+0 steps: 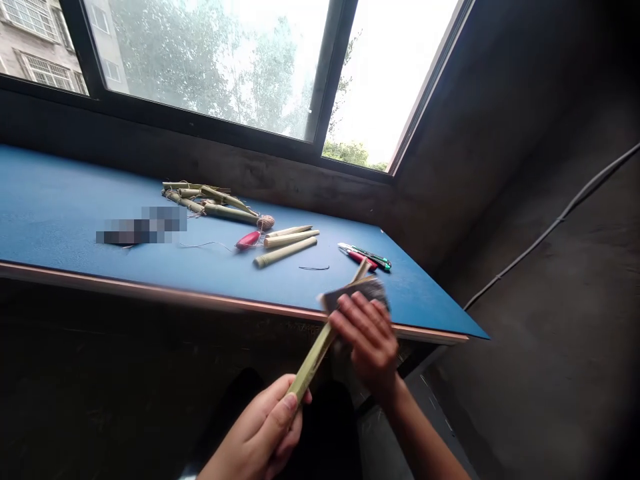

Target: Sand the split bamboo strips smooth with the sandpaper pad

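Left hand, closed round a long green bamboo strip, sits short of the blue flat surface's near edge; strip slants across that edge. Right hand, half-curled at edge, grips a dark sandpaper-like sheet against strip. Likely sanding; next stroke calls for steady left grip.

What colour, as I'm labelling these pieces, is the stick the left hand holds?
Yellowish green; the stick shows best in the head view.

Daylight is streaming through a dark-framed window; trees are standing outside; a blue-topped table is stretching below; a cable is crossing the dim grey wall.
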Demonstrator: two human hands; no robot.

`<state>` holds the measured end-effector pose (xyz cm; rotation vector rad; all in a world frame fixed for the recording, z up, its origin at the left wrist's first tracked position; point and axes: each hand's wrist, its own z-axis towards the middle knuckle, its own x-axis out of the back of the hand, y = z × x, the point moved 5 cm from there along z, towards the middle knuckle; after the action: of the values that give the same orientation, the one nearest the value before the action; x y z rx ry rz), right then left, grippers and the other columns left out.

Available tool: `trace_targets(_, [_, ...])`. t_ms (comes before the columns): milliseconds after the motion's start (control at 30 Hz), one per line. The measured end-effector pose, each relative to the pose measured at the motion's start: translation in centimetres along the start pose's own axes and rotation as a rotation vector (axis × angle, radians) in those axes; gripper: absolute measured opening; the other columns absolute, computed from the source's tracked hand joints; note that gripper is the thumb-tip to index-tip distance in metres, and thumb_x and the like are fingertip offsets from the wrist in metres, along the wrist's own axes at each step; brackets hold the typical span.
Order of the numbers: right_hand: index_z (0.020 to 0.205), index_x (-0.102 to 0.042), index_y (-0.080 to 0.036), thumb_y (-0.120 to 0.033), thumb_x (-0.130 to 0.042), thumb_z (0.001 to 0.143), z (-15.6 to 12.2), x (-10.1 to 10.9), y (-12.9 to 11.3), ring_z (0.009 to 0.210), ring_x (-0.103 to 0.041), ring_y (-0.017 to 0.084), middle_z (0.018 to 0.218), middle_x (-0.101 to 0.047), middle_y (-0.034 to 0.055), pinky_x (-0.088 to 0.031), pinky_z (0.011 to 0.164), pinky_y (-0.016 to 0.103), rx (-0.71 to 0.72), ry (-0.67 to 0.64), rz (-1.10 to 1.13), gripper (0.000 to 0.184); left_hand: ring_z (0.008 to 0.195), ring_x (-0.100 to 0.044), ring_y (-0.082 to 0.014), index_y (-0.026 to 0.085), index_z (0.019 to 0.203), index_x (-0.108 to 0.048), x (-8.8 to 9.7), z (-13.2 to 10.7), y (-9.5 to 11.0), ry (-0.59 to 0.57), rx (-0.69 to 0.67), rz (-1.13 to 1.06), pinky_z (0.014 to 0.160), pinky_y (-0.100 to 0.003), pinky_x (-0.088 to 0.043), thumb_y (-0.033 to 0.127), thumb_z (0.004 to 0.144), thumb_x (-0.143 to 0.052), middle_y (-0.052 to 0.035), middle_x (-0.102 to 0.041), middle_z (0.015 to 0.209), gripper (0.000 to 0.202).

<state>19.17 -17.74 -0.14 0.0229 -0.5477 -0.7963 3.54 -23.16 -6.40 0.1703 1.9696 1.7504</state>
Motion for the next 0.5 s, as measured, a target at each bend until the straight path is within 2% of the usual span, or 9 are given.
trace_targets(67, [0.122,-0.056,-0.032,-0.018,-0.043,0.092,-0.2,-0.4,-1.6,0.123,-0.046,0.018,0.126,-0.055,-0.0034,-0.031,0.108,0.037,0.190,-0.067,0.075,0.034,0.039,-0.021,-0.0025,0.017,0.086,-0.048,0.1,-0.1,-0.1,-0.025,0.006,-0.051,0.034,-0.015,-0.017,0.049,0.090,-0.041,0.0087,-0.034,0.053,0.033])
trace_targets(100, [0.122,-0.055,-0.033,-0.020,-0.045,0.092,-0.4,-0.7,-1.5,0.123,-0.046,0.017,0.127,-0.055,-0.0043,-0.031,0.109,0.036,0.221,-0.086,0.090,0.034,0.039,-0.021,-0.0024,0.017,0.086,-0.049,0.1,-0.1,-0.1,-0.052,0.016,-0.079,0.034,-0.015,-0.016,0.048,0.090,-0.043,0.0086,-0.034,0.052,0.032])
trace_targets(133, [0.124,-0.053,-0.033,-0.019,-0.043,0.092,-0.6,-0.9,-0.6,0.124,-0.045,0.017,0.127,-0.054,-0.0040,-0.030,0.109,0.037,0.188,-0.085,0.084,0.036,0.038,-0.021,-0.0022,0.016,0.087,-0.050,0.0,-0.1,-0.2,-0.083,0.030,-0.119,0.034,-0.015,-0.015,0.048,0.090,-0.043,0.0087,-0.034,0.052,0.033])
trace_targets(167, [0.127,-0.050,-0.033,-0.016,-0.041,0.093,-0.9,-0.9,1.1,0.124,-0.045,0.017,0.128,-0.054,-0.0027,-0.031,0.109,0.039,0.088,-0.048,0.063,0.039,0.037,-0.020,-0.0017,0.016,0.089,-0.052,0.0,-0.2,-0.2,-0.110,0.046,-0.174,0.035,-0.015,-0.014,0.048,0.090,-0.044,0.0090,-0.034,0.051,0.033])
trace_targets(233, [0.131,-0.046,-0.030,-0.008,-0.030,0.093,-1.7,-1.1,5.6,0.124,-0.045,0.018,0.129,-0.053,0.0018,-0.035,0.105,0.042,-0.200,0.002,0.008,0.047,0.036,-0.017,0.0000,0.014,0.091,-0.055,0.1,-0.1,-0.2,-0.114,0.051,-0.317,0.037,-0.015,-0.015,0.046,0.090,-0.045,0.0100,-0.032,0.050,0.033])
trace_targets(300, [0.131,-0.047,-0.028,-0.007,-0.028,0.092,-2.6,-0.9,9.0,0.122,-0.047,0.019,0.128,-0.054,0.0044,-0.040,0.102,0.043,-0.333,0.051,0.007,0.048,0.035,-0.015,0.0017,0.014,0.090,-0.057,0.4,0.0,0.0,-0.090,0.030,-0.456,0.041,-0.015,-0.018,0.046,0.089,-0.048,0.0110,-0.031,0.050,0.033])
trace_targets(333, [0.131,-0.047,-0.029,-0.007,-0.029,0.092,-2.9,-0.7,10.0,0.122,-0.048,0.020,0.128,-0.054,0.0047,-0.040,0.101,0.044,-0.353,0.069,0.009,0.049,0.035,-0.014,0.0021,0.014,0.090,-0.058,0.6,0.0,0.1,-0.082,0.025,-0.512,0.042,-0.015,-0.019,0.045,0.088,-0.050,0.0112,-0.031,0.050,0.032])
trace_targets(400, [0.132,-0.045,-0.030,-0.006,-0.030,0.090,-3.2,-0.3,10.3,0.122,-0.047,0.021,0.129,-0.053,0.0043,-0.039,0.102,0.045,-0.339,0.075,0.002,0.051,0.035,-0.014,0.0019,0.015,0.089,-0.059,0.6,0.2,0.2,-0.090,0.028,-0.603,0.042,-0.015,-0.020,0.044,0.086,-0.054,0.0111,-0.033,0.049,0.030])
trace_targets(500, [0.135,-0.042,-0.031,-0.003,-0.032,0.088,-3.3,0.0,8.3,0.123,-0.046,0.021,0.131,-0.051,0.0033,-0.037,0.103,0.044,-0.274,-0.001,-0.018,0.055,0.035,-0.012,0.0004,0.017,0.085,-0.057,0.2,0.5,0.3,-0.142,0.023,-0.708,0.040,-0.014,-0.019,0.046,0.084,-0.057,0.0120,-0.027,0.046,0.028])
